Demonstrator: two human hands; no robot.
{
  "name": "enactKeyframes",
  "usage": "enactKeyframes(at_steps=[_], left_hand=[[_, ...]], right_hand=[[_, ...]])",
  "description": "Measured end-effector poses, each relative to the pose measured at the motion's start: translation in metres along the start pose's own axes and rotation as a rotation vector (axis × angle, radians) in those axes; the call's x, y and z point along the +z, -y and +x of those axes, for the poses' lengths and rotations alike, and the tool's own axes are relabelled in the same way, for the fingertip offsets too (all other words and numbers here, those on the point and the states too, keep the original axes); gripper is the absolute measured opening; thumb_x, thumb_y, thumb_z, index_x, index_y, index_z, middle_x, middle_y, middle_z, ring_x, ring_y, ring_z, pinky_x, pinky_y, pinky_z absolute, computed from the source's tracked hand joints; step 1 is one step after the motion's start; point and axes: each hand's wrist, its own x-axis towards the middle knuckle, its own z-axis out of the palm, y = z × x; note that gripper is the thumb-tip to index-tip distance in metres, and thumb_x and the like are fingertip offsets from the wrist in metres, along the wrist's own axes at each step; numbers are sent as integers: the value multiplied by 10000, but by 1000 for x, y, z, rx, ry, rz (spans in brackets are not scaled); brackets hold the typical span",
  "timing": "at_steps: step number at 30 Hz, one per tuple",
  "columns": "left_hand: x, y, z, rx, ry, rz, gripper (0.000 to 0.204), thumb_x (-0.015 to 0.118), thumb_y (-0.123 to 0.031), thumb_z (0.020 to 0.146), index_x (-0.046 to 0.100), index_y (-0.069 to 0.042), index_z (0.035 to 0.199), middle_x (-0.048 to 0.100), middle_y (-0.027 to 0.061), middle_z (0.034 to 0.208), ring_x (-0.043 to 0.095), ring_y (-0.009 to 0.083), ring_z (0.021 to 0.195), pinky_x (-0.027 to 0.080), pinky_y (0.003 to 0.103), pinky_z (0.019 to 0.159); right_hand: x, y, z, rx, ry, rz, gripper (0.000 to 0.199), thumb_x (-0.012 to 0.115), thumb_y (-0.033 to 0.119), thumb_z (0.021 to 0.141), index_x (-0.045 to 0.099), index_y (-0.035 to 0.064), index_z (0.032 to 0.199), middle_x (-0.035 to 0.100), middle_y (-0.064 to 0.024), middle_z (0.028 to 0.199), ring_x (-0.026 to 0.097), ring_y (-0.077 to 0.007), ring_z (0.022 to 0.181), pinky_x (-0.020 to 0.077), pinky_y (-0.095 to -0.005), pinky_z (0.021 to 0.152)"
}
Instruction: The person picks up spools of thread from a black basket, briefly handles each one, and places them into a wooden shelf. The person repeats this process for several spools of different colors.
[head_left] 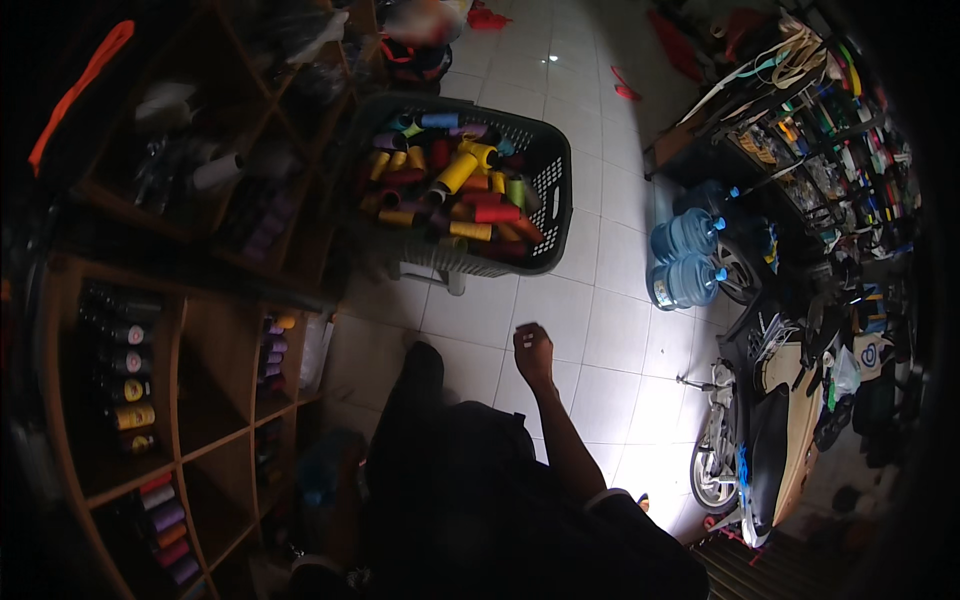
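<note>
My right hand (533,354) is held out in front of my body over the white tiled floor. Its fingers are curled closed, with small pale spots on them, and whatever may be inside is hidden. Down at my left side, my left hand (346,468) is lost in deep shadow and its fingers do not show clearly. A dim bluish thing (318,482) is beside it; whether the hand touches it I cannot tell. Ahead of me stands a dark green plastic basket (556,190) heaped with thread spools (458,172) in yellow, red, blue and other colours.
At the left, a wooden cubby shelf (178,380) holds rows of thread spools (133,388). Large blue water jugs (686,282) stand on the floor at the right. Beyond them are a parked motorbike (716,450) and a crowded rack (800,140). White floor tiles (560,310) run between.
</note>
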Motion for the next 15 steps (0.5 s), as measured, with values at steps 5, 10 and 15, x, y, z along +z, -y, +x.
enactKeyframes(at_steps=[5, 10, 15], left_hand=[[8, -94, 54, -64, 180, 29, 285, 534, -340, 929, 562, -104, 1086, 600, 55, 769, 584, 179, 617, 469, 307, 522], [-16, -149, 122, -22, 541, -658, 301, 549, -353, 908, 565, -95, 1062, 593, 44, 830, 603, 181, 757, 488, 319, 643], [19, -242, 42, 26, -18, -95, 245, 488, -343, 927, 550, -125, 1020, 588, 49, 850, 590, 156, 775, 472, 288, 634]], right_hand=[[12, 13, 120, -241, -114, -175, 242, 609, 41, 785, 577, -4, 1022, 590, -182, 935, 601, -329, 833, 506, -399, 732], [35, 34, 213, -247, -100, -338, 370, 672, 135, 751, 582, 54, 1101, 592, -169, 1075, 565, -345, 1007, 457, -447, 838], [54, 13, 259, -481, -29, -456, 444, 733, 194, 720, 580, 85, 1122, 603, -141, 1100, 571, -327, 1036, 456, -420, 849]])
